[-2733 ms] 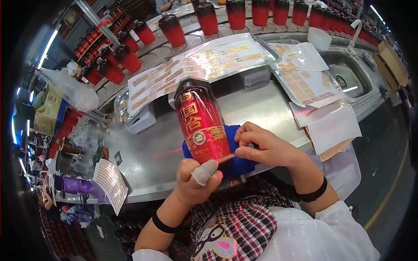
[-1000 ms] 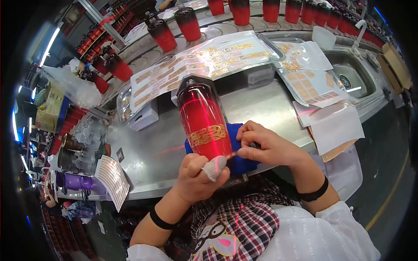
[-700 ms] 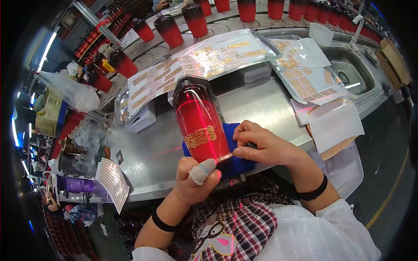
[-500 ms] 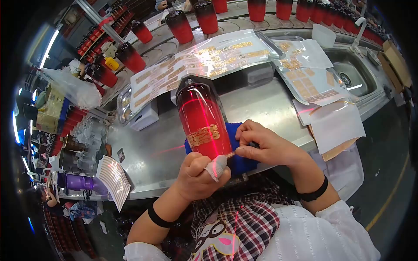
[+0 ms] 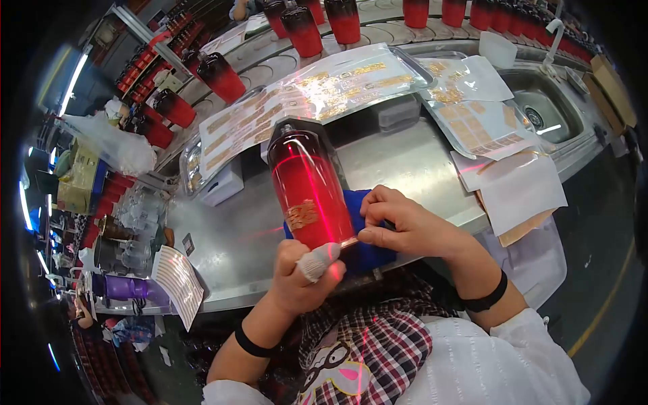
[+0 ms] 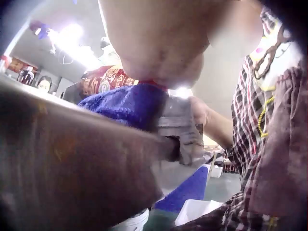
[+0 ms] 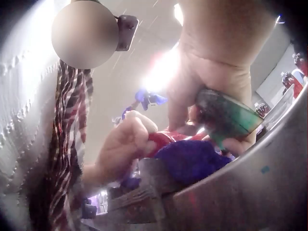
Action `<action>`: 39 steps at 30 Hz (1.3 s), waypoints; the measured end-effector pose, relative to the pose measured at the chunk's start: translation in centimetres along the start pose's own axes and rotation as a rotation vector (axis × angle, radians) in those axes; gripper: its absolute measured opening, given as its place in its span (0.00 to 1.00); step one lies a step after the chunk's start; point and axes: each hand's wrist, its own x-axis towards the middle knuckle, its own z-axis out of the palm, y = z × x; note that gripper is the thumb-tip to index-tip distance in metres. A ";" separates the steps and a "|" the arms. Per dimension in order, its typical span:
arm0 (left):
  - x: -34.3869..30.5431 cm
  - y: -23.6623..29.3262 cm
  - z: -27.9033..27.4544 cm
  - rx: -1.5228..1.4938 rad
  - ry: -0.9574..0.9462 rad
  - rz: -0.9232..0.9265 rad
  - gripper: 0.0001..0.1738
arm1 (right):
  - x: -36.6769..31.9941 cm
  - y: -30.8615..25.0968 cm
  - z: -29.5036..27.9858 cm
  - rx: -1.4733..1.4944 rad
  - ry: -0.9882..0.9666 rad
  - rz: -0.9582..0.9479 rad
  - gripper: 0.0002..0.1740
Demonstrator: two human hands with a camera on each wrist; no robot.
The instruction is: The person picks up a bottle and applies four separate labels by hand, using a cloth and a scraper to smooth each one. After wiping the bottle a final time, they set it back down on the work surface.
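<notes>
A red glass bottle [image 5: 307, 179] with a dark shoulder lies tilted on a blue cloth [image 5: 372, 255], its base toward the person. A gold patterned patch [image 5: 301, 215] shows low on its left side. My left hand [image 5: 297, 278] grips the base end, its thumb wearing a white finger cover [image 5: 314, 264]. The right hand [image 5: 415, 226] is curled beside the base, thumb tip right at the base's edge. In the right wrist view its fingers curl round a flat green and black piece [image 7: 231, 118], hidden in the head view. The neck end rests in a dark angular holder [image 5: 324, 137].
Sheets of gold decals [image 5: 324, 88] lie on trays behind the bottle. Further decal sheets [image 5: 472, 128] and loose paper [image 5: 523, 185] are at right, beside a sink [image 5: 543, 108]. More red bottles [image 5: 302, 30] stand on a curved conveyor. A striped sheet [image 5: 177, 283] overhangs the front left edge.
The bottle has turned about its long axis: the gold lettering and round label have gone from view and the gold band has shifted left. Both hands stay near the base. Conveyor bottles have lately moved right.
</notes>
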 end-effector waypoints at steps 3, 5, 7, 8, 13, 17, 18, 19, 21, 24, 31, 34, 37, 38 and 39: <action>-0.4 0.0 0.1 0.016 0.032 0.018 0.16 | 0.0 -0.2 0.1 -0.015 0.010 -0.005 0.16; 0.3 0.0 -0.4 0.070 -0.002 0.088 0.16 | 0.1 0.0 0.1 -0.012 0.007 -0.009 0.16; 1.4 0.2 -0.6 0.119 -0.067 0.154 0.17 | 0.2 0.0 0.1 -0.001 0.010 0.001 0.16; 1.7 0.1 -0.7 0.123 -0.084 0.166 0.17 | 0.1 0.0 0.2 0.005 0.014 0.010 0.15; 0.6 0.1 0.2 0.012 0.006 0.015 0.15 | 0.1 -0.3 0.2 -0.001 0.015 0.002 0.15; 0.0 0.4 -0.1 0.019 -0.013 -0.026 0.15 | 0.1 0.0 0.4 -0.047 0.028 -0.021 0.15; 0.4 0.3 -0.2 0.085 -0.036 0.039 0.16 | 0.2 -0.1 0.5 -0.043 0.028 -0.013 0.15; 0.9 0.1 -0.3 0.150 -0.059 0.107 0.16 | 0.2 -0.2 0.4 -0.040 0.030 -0.006 0.15; 2.2 0.3 -0.6 0.174 -0.123 0.143 0.17 | 0.1 -0.3 0.4 -0.034 0.038 -0.001 0.15; 2.8 0.2 -0.8 0.188 -0.164 0.176 0.17 | 0.1 -0.2 0.5 -0.032 0.038 -0.008 0.15; -0.5 -0.1 0.0 0.113 -0.036 0.027 0.14 | 0.1 0.1 0.6 -0.067 0.055 -0.044 0.15; 2.0 0.3 -0.6 0.241 -0.091 0.184 0.12 | 0.1 0.1 0.6 -0.063 0.058 -0.033 0.15; 3.3 0.6 -0.8 0.267 -0.142 0.227 0.10 | 0.0 0.1 0.6 -0.039 0.061 -0.016 0.15; 3.3 0.7 -0.5 0.281 -0.158 0.234 0.10 | 0.0 0.1 0.6 -0.032 0.058 -0.015 0.15; 3.3 0.7 -0.2 0.298 -0.173 0.240 0.10 | -0.1 0.0 0.6 -0.033 0.064 -0.014 0.14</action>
